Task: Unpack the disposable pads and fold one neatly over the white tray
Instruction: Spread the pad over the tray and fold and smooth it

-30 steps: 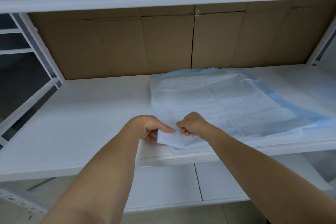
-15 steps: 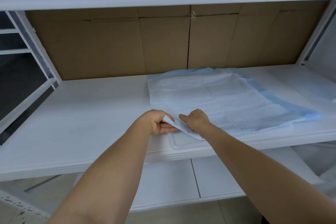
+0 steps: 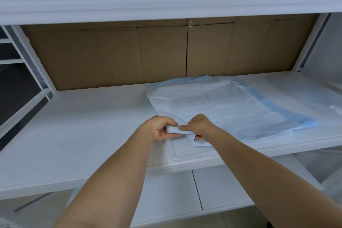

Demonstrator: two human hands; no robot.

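No readable text, labels, brands or numbers anywhere in view

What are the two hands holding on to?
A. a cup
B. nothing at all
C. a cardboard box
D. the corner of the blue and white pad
D: the left hand and the right hand both pinch the near corner of the pad, lifting it off the white tray on the shelf.
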